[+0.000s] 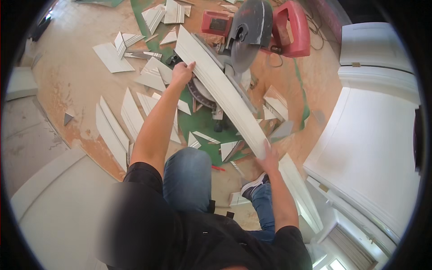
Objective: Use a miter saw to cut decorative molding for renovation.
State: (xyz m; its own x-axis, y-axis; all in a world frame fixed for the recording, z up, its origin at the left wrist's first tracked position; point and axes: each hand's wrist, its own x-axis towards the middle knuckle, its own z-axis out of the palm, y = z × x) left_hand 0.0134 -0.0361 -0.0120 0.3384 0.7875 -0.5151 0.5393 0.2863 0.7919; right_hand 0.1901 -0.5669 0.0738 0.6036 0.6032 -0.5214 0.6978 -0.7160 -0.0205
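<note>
A long white moulding strip (225, 92) lies slantwise across the bed of a miter saw (202, 92), from far left to near right. My left hand (182, 73) grips its left edge near the far end, thumb on top. At the near end, my right hand (269, 158) is closed around the strip, its fingers partly hidden. The saw's round blade guard and blade (245, 42) stand raised just right of the strip's far half. The saw's red handle (291, 29) is at the far right of it.
White moulding offcuts (112, 57) are scattered on the dusty floor, with longer pieces (110, 130) left of my left arm. A green sheet (202, 146) lies under the saw. Another long strip (297, 189) lies beside my right forearm. White panels (364, 135) stand at right. A red pencil-like stick (218, 168) lies near my knee.
</note>
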